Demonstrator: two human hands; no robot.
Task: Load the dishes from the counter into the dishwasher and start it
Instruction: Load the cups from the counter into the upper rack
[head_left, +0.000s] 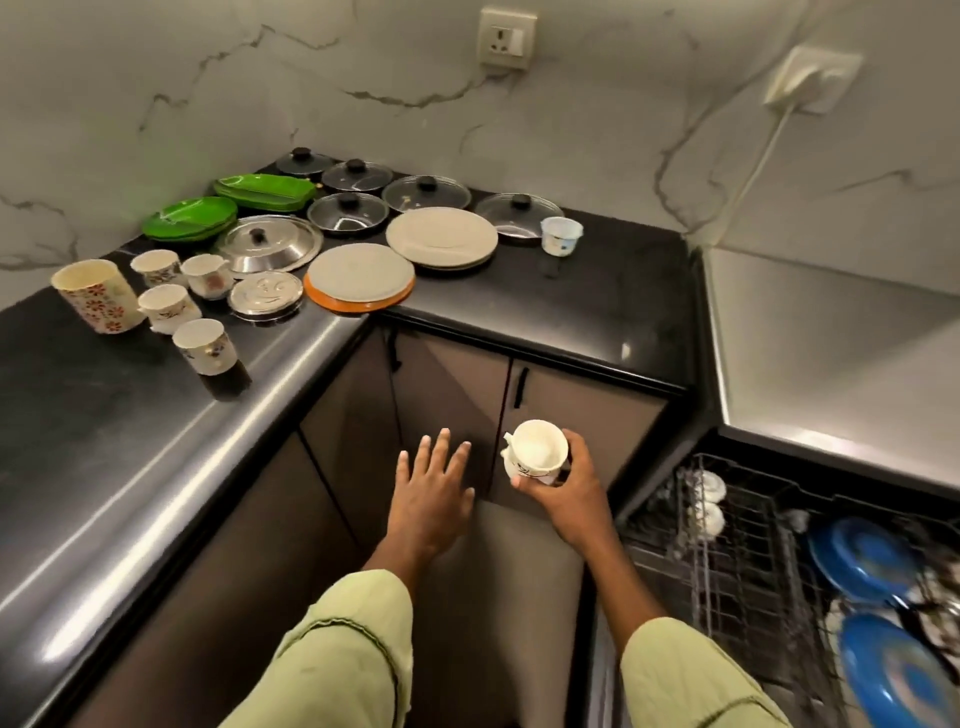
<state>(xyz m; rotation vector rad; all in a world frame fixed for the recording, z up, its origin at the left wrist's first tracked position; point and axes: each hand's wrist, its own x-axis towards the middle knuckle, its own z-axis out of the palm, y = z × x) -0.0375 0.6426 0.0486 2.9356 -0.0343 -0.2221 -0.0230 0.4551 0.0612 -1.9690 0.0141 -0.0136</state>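
Head view: pale green sleeves (343, 649) nearest, white cup (535, 449) held low beside the dishwasher rack (727, 561).
Clamps the right grip (571, 491) round the white cup, mouth up, in front of the brown cabinet doors (452, 384) and left of the pulled-out rack. Spreads the left grip (431, 499) flat just beside it, fingers straight and apart, holding nothing. Shows blue plates (862, 556) standing in the rack's right side. Finds on the black desk (597, 296) four patterned cups (202, 345), a floral mug (96, 296), beige plates (441, 236), green plates (189, 218), glass lids (426, 192), a steel lid (267, 244) and a small white tub (561, 235).
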